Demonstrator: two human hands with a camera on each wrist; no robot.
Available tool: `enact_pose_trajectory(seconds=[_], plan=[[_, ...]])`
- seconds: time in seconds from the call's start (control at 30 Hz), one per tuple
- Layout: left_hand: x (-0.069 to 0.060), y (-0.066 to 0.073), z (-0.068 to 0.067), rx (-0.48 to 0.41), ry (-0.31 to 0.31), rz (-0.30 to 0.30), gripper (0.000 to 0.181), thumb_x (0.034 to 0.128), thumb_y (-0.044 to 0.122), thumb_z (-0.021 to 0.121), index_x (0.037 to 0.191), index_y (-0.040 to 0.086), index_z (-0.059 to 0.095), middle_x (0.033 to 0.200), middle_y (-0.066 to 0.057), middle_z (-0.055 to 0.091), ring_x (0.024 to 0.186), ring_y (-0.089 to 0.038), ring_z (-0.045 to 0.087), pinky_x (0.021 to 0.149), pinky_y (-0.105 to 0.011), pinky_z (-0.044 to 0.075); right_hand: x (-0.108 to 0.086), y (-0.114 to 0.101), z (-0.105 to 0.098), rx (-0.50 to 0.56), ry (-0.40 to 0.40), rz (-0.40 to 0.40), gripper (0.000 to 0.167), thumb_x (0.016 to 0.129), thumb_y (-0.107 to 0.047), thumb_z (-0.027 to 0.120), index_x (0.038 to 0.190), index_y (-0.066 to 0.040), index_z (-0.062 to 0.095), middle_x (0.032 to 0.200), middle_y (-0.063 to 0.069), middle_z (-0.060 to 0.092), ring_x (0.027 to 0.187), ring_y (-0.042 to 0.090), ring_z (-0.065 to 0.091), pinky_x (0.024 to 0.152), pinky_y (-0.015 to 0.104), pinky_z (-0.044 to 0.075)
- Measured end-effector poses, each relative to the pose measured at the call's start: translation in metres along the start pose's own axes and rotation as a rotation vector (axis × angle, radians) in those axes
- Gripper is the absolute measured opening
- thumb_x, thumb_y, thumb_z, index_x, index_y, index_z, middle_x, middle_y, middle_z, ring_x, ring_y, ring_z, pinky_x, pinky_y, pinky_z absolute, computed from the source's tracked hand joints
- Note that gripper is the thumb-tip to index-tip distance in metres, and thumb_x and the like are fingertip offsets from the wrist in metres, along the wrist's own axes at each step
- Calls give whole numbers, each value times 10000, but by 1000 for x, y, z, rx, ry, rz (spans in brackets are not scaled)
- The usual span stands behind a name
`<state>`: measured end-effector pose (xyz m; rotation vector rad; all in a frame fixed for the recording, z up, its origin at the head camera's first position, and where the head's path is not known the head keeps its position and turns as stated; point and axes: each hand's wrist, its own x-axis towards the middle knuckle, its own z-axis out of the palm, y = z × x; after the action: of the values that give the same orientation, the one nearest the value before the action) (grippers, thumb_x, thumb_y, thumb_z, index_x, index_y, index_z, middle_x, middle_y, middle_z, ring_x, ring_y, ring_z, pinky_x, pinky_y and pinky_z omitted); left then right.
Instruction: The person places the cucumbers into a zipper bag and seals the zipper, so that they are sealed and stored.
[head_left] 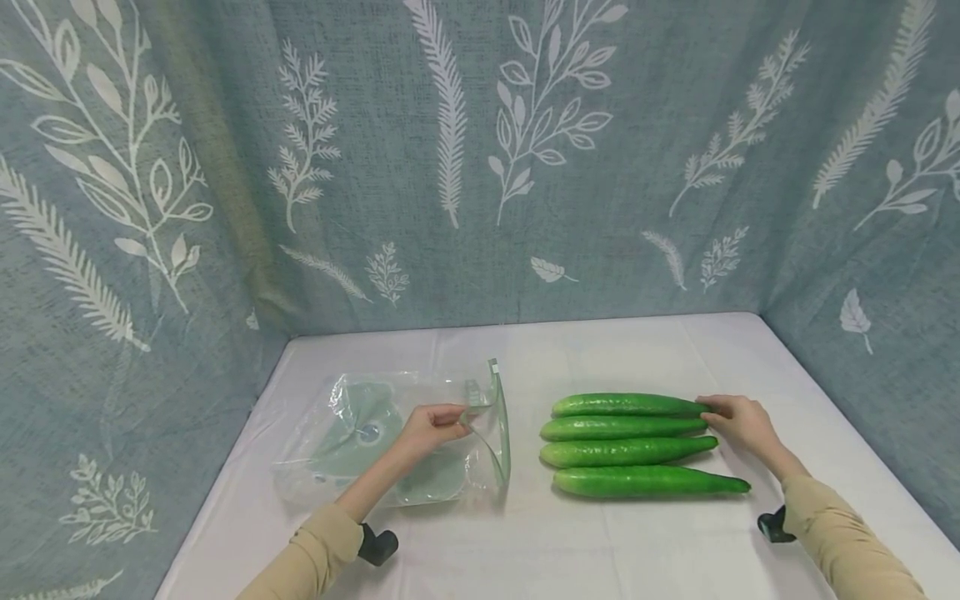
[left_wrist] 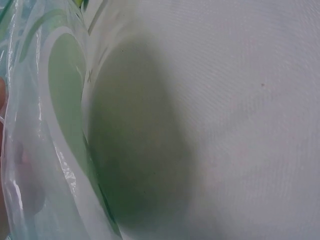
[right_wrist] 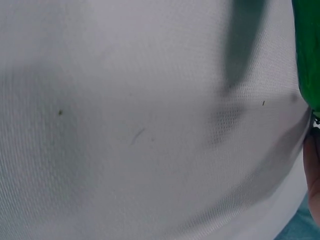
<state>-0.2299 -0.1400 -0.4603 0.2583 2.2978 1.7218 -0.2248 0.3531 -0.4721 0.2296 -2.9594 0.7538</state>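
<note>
A clear zip-top bag (head_left: 375,446) with pale green printing lies flat at the left, its green-edged mouth toward the right. At that mouth, my left hand (head_left: 435,423) pinches the bag's upper film between thumb and fingers and lifts it somewhat. Several green cucumbers lie side by side at the right, their dark tips pointing right. My right hand (head_left: 742,421) grips the tip of the farthest cucumber (head_left: 626,405). In the right wrist view, a cucumber's end (right_wrist: 309,60) and one finger (right_wrist: 312,175) appear at the edge. The left wrist view shows mostly bag film (left_wrist: 50,140).
A white cloth (head_left: 555,550) covers the table. The nearest cucumber (head_left: 645,482) sits slightly apart from the others. Blue-green curtains with white leaf patterns (head_left: 480,167) close off the back and both sides. Dark wrist cameras (head_left: 377,546) sit below both sleeves.
</note>
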Motion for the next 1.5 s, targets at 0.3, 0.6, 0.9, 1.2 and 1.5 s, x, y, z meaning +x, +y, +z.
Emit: enact_pose_trajectory(seconds=[0.3, 0.6, 0.9, 1.2, 1.5], plan=[[0, 3, 1, 11, 9, 4, 404, 842, 67, 661, 1214, -67, 580, 1169, -231, 648, 1095, -334, 638, 921, -368, 537, 0, 1, -1, -6, 1, 12, 349, 875, -122, 653, 1176, 52, 622, 1135, 312, 624, 1056, 512, 564, 851, 597, 472], [0, 3, 1, 29, 17, -3, 396, 841, 78, 665, 1207, -55, 593, 1174, -227, 648, 1091, -333, 640, 923, -376, 537, 0, 2, -7, 78, 7, -6, 325, 886, -113, 645, 1154, 70, 625, 1133, 300, 636, 1058, 487, 584, 862, 562, 497], [2, 0, 2, 24, 20, -2, 392, 841, 74, 669, 1202, -57, 595, 1163, -220, 657, 1087, -325, 644, 913, -364, 542, 2, 1, -19, 164, -41, 50, 368, 910, -174, 627, 1179, 76, 609, 1144, 291, 638, 1077, 457, 590, 842, 508, 527], [-2, 5, 3, 17, 28, -10, 387, 849, 81, 672, 1204, -55, 596, 1177, -216, 651, 1097, -326, 638, 920, -370, 539, -4, 1, -22, 278, -95, 156, 477, 939, -279, 590, 1270, 61, 550, 1216, 275, 608, 1197, 480, 494, 915, 519, 493], [0, 1, 2, 14, 20, 14, 382, 847, 73, 671, 1197, -61, 597, 1155, -219, 659, 1089, -325, 642, 923, -366, 537, -6, -1, -22, 392, -105, 257, 568, 945, -335, 572, 1337, 63, 473, 1228, 222, 623, 981, 46, 644, 879, 333, 550]])
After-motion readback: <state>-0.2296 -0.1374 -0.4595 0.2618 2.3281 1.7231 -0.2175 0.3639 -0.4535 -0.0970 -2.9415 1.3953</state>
